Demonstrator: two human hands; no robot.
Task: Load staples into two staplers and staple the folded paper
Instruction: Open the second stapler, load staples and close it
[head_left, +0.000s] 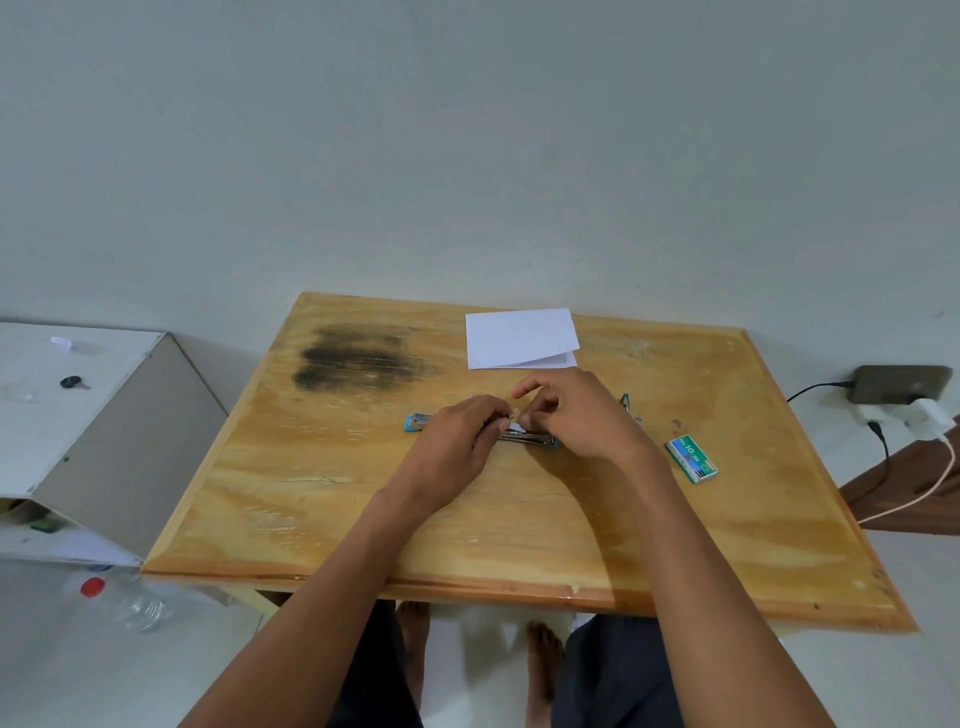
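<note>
From the stapler (524, 439), folded paper (521, 339) blocks 12 o'clock, a staple box (692, 460) 3 o'clock; the table (467, 530) lies open at 6.

Open blue stapler (535, 440), folded paper (521, 338) beyond

Two hands meet over a blue stapler (530, 439) that lies open and flat on the wooden table (467, 530). The left hand (457, 441) curls its fingers onto the stapler. The right hand (576, 415) pinches a small pale piece (515, 427) just above the stapler. Behind the stapler lies the folded white paper (519, 338). Right of the stapler sits a green staple box (692, 460).
</note>
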